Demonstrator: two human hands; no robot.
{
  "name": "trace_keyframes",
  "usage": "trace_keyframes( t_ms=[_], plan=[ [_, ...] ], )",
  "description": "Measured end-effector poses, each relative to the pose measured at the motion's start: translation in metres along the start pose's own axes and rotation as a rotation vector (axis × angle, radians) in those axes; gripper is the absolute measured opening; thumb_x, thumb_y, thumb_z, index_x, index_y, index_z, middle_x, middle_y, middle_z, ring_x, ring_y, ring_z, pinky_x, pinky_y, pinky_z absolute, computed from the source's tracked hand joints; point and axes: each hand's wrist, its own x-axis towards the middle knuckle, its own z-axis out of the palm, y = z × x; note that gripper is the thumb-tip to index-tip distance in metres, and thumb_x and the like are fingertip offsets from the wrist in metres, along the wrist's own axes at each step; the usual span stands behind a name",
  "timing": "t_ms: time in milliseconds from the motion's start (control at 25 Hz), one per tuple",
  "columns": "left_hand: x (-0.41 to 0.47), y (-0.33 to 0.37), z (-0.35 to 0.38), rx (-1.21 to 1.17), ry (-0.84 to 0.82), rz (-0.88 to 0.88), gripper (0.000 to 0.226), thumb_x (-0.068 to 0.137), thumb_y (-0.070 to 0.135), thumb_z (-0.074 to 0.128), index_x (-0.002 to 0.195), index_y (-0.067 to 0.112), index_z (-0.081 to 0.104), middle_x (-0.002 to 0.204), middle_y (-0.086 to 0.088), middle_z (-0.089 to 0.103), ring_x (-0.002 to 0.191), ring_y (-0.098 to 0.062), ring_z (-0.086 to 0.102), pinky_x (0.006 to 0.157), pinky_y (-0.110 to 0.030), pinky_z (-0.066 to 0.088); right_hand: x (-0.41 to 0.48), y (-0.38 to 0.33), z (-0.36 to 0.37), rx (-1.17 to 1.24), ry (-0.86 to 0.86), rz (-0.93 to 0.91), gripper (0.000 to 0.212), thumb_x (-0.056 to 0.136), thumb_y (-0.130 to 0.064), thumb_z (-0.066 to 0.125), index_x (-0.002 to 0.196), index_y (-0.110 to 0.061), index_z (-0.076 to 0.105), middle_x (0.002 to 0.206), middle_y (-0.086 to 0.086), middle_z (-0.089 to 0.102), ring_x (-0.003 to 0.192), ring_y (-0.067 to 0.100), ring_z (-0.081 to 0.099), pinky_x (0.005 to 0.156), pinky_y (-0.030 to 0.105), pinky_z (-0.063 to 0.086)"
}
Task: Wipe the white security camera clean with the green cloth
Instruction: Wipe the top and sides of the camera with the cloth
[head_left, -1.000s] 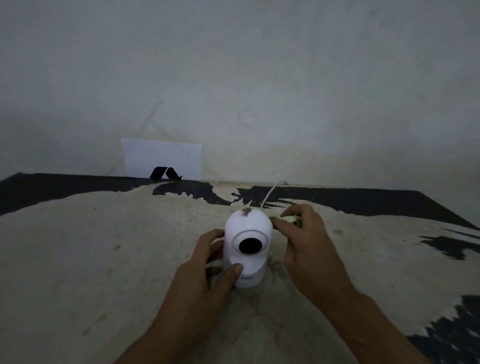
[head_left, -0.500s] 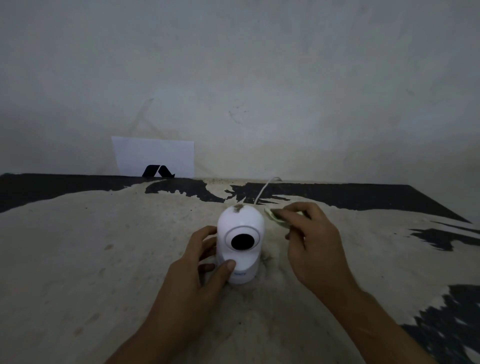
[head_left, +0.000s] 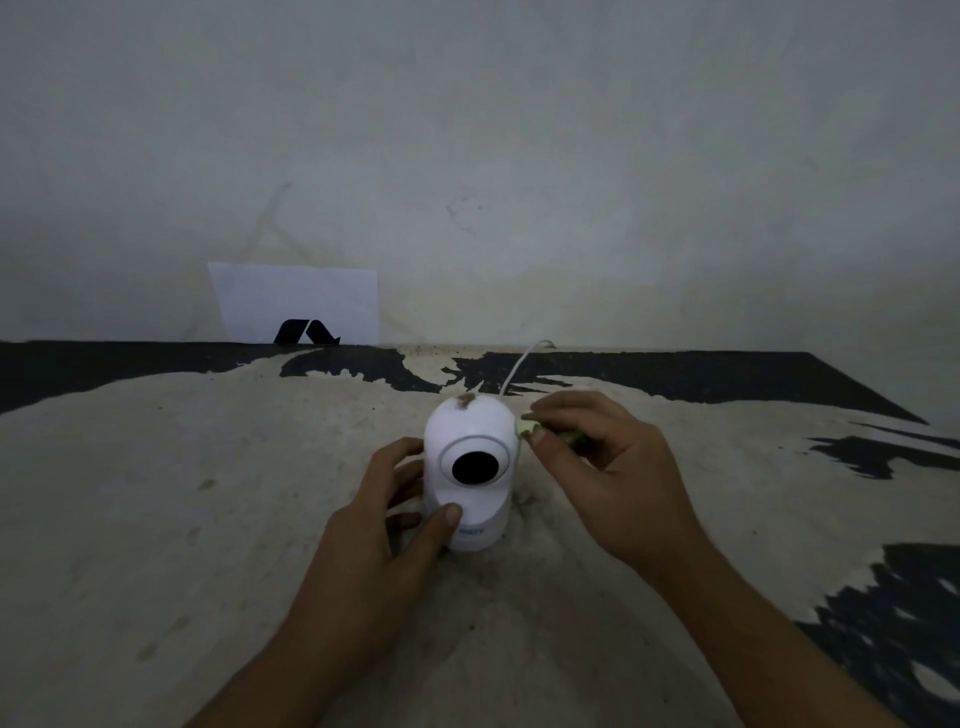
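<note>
White security camera upright mid-desk, lens facing viewer, grime spot on dome top. Left hand clasps its base. Right hand pinches bunched green cloth against the dome's right side. White cable trails behind.

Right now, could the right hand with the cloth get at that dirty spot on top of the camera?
Probably yes. The right hand presses the cloth against the camera just beside the dirty spot, and nothing covers the top; the left hand grips lower down.
</note>
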Motion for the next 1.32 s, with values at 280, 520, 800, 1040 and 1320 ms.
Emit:
trace_keyframes(
  t_ms=[280,520,800,1040,1320],
  plan=[
    [-0.002,-0.003,0.002,0.031,0.016,0.026,0.056,0.070,0.049,0.056,0.121,0.047,0.033,0.107,0.036,0.045,0.090,0.019,0.048,0.067,-0.002,0.039,-0.002,0.005,-0.012,0.058,-0.188,0.059,0.016,0.075,-0.006,0.075,0.086,-0.016,0.070,0.083,-0.003,0.070,0.079,0.007,0.066,0.070,0.014,0.051],
    [-0.002,-0.007,0.003,0.040,0.022,0.004,0.058,0.070,0.047,0.058,0.123,0.047,0.033,0.120,0.020,0.048,0.096,0.008,0.050,0.079,-0.015,0.039,-0.001,0.015,-0.016,-0.008,-0.306,0.174,0.015,0.072,-0.013,0.079,0.085,-0.017,0.074,0.082,-0.005,0.074,0.074,0.002,0.067,0.069,0.015,0.053],
    [-0.002,-0.009,0.003,0.027,0.019,0.012,0.058,0.070,0.047,0.058,0.123,0.046,0.033,0.122,0.016,0.050,0.103,-0.002,0.054,0.083,-0.020,0.042,-0.001,0.011,-0.015,-0.028,-0.217,0.193,0.017,0.071,-0.010,0.077,0.086,-0.016,0.075,0.081,-0.005,0.074,0.073,0.002,0.067,0.069,0.013,0.054],
    [-0.002,-0.006,0.003,0.024,0.025,0.009,0.056,0.070,0.048,0.058,0.121,0.048,0.035,0.112,0.027,0.051,0.097,0.003,0.057,0.076,-0.010,0.042,-0.002,0.008,-0.014,-0.121,-0.329,0.183,0.017,0.072,-0.016,0.078,0.086,-0.022,0.071,0.080,-0.016,0.068,0.075,-0.002,0.063,0.066,0.012,0.049],
    [-0.001,-0.004,0.002,0.011,0.022,0.001,0.054,0.071,0.050,0.058,0.120,0.050,0.035,0.104,0.037,0.047,0.100,0.002,0.056,0.084,-0.023,0.050,0.000,-0.015,0.004,0.070,0.033,0.017,0.022,0.086,-0.006,0.063,0.105,-0.018,0.068,0.100,-0.008,0.069,0.095,0.004,0.064,0.082,0.013,0.050]
  ],
)
